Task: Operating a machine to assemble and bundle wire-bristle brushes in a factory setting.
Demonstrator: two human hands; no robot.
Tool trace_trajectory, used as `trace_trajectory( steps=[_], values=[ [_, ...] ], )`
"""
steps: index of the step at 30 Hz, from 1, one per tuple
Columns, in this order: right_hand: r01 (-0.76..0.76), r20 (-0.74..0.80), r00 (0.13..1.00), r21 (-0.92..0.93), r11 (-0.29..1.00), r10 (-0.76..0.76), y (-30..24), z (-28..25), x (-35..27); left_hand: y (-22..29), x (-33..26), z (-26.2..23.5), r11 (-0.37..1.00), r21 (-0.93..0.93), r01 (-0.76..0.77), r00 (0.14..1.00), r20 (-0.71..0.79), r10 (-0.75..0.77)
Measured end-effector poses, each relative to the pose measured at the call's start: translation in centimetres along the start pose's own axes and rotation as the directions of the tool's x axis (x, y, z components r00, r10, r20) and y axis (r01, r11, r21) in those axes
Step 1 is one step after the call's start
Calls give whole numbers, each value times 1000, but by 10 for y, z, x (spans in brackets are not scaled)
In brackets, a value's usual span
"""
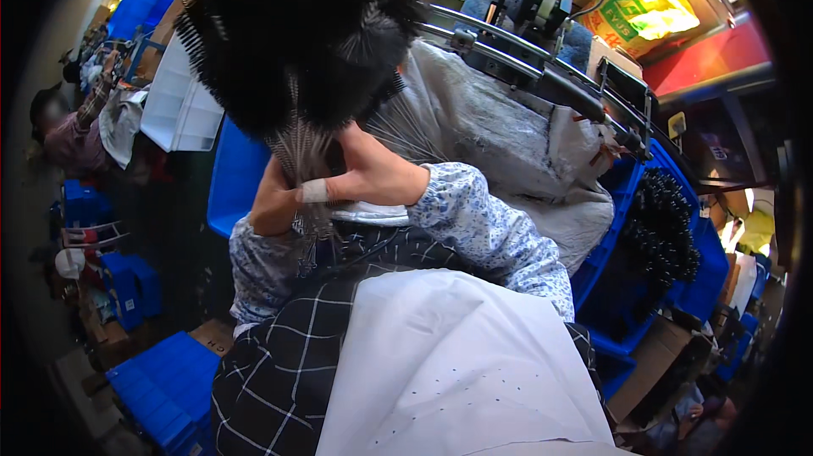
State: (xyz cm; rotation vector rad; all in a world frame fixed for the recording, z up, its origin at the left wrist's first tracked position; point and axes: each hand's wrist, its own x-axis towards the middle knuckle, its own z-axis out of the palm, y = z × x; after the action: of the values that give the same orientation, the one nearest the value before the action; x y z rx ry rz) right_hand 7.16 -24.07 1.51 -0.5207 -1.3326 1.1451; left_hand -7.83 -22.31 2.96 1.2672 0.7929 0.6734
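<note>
A large bunch of black-bristled brushes [292, 41] on thin metal wire stems rises in front of me, bristle ends up. Closed around the near side of its stems is my left hand [276, 200], its fingers partly hidden. My right hand [377, 170] grips the same stems from the right, with pale tape wrapped round its thumb. Loose wire ends hang below both hands, over my dark checked clothing. Several stems fan out to the right, past my right wrist, over a whitish sack [500, 109].
Behind the sack stands a machine with metal rails [542, 58]. A blue crate [627, 270] at my right holds black-bristled pieces [665, 223]. White bins [182, 100] and another blue crate [233, 176] stand at left. A person [80, 130] sits farther left.
</note>
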Motion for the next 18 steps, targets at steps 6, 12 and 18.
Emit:
trace_trajectory(
  steps=[6,12,18],
  values=[
    [-220,-285,956,-560,799,64,-27,-48,-7,-61,55,46,946,246,-211,947,292,135],
    [-409,-339,912,-710,574,230,-39,-84,-44,-73,75,44,910,204,-362,884,386,265],
    [-450,-327,890,-747,490,318,16,-88,-70,-90,28,-17,719,544,-433,894,162,417]
  ],
)
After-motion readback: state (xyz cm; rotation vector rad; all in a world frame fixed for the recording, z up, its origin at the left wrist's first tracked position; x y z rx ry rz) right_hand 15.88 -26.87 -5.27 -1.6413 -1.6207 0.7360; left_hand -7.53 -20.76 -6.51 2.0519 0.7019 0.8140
